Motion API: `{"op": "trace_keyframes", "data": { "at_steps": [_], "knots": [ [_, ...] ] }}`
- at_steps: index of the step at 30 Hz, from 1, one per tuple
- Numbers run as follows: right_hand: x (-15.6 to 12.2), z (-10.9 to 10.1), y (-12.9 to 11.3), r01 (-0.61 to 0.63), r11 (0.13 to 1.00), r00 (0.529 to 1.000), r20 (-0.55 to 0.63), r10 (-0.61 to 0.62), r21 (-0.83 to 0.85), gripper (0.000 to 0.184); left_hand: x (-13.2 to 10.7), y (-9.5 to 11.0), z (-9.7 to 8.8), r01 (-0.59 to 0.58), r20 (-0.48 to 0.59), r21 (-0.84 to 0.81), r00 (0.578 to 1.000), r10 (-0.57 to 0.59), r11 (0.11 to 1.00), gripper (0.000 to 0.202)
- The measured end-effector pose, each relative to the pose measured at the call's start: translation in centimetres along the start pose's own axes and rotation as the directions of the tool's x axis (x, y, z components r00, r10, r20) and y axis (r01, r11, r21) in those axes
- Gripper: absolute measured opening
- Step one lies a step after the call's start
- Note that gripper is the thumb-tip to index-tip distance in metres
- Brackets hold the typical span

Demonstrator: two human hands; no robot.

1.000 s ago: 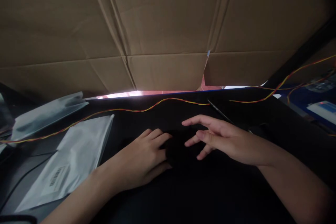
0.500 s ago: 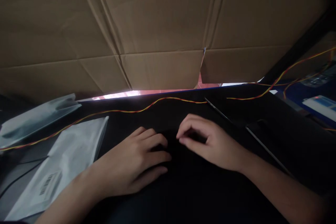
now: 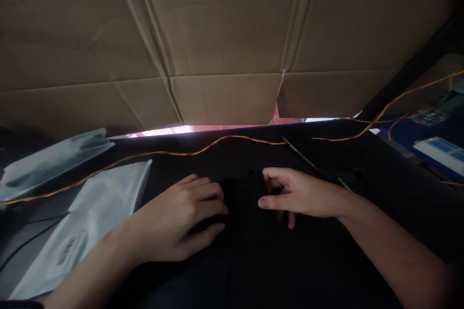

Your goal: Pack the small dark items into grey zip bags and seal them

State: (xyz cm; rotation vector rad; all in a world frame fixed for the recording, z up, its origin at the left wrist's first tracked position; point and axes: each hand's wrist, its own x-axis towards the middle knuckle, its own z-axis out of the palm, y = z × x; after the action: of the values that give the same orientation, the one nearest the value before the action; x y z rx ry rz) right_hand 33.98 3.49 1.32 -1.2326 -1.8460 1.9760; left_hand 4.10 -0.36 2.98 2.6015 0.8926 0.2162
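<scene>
My left hand lies on the black work surface. Its fingers and thumb curl around something dark that I cannot make out. My right hand hovers just to its right, thumb and forefinger apart and pointing left, the other fingers bent down to the surface. Nothing shows between its fingers. The gap between the two hands is too dark to read. A thin dark rod-like tool lies just behind my right hand.
A twisted red-and-yellow wire runs across the back of the surface. Two silver foil bags lie at the left. A cardboard wall stands behind. At the right are a blue-and-white device and a flat black piece.
My right hand closed in toward the left hand, then drew back a little to the right with thumb and forefinger opened. My left hand stayed put, its fingers curling more.
</scene>
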Motion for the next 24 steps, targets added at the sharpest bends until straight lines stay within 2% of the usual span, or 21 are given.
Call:
{"op": "trace_keyframes", "data": {
  "at_steps": [3, 6, 9, 12, 14, 16, 18, 19, 21, 24],
  "knots": [
    [0.3, 0.2, 0.1, -0.002, 0.999, 0.999, -0.039, 0.003, 0.032, 0.046, 0.0, 0.0, -0.1, -0.010, -0.007, 0.022, 1.000, 0.010, 1.000, 0.018],
    [-0.5, -0.9, -0.2, -0.011, 0.999, 0.990, -0.144, 0.004, -0.047, 0.046, -0.1, 0.1, -0.5, -0.019, -0.099, 0.032, 0.995, 0.022, 0.999, 0.023],
    [-2.2, -2.6, -0.8, -0.003, 0.991, 0.959, -0.281, -0.034, -0.131, 0.050, -0.4, 0.0, -1.0, 0.000, -0.200, 0.052, 0.980, 0.011, 0.999, 0.025],
    [-3.3, -2.6, -1.4, 0.049, 0.992, 0.931, -0.355, -0.089, -0.118, 0.052, -0.6, -0.2, -1.2, 0.036, -0.224, 0.078, 0.974, -0.018, 0.996, 0.024],
    [-3.3, -1.2, -1.7, 0.132, 0.989, 0.935, -0.321, -0.148, -0.070, 0.052, -0.6, -0.4, -1.0, 0.051, -0.215, 0.103, 0.976, -0.027, 0.993, 0.023],
    [-2.9, 0.6, -2.0, 0.269, 0.963, 0.952, -0.159, -0.260, 0.034, 0.048, -0.5, -0.7, -0.8, 0.068, -0.187, 0.140, 0.982, -0.041, 0.988, 0.023],
    [-2.5, 2.1, -2.2, 0.365, 0.920, 0.929, 0.004, -0.369, 0.144, 0.037, -0.5, -1.1, -0.6, 0.099, -0.151, 0.174, 0.986, -0.073, 0.980, 0.023],
    [-2.3, 2.5, -2.2, 0.397, 0.902, 0.912, 0.033, -0.408, 0.170, 0.031, -0.5, -1.4, -0.6, 0.121, -0.144, 0.186, 0.985, -0.095, 0.975, 0.022],
    [-1.9, 2.7, -2.1, 0.435, 0.891, 0.899, -0.016, -0.437, 0.126, 0.023, -0.5, -1.8, -0.7, 0.175, -0.172, 0.205, 0.975, -0.140, 0.963, 0.021],
    [-1.4, 2.4, -1.7, 0.387, 0.916, 0.905, -0.145, -0.400, -0.110, 0.014, -0.5, -2.2, -1.3, 0.273, -0.277, 0.214, 0.938, -0.210, 0.938, 0.033]
  ]
}}
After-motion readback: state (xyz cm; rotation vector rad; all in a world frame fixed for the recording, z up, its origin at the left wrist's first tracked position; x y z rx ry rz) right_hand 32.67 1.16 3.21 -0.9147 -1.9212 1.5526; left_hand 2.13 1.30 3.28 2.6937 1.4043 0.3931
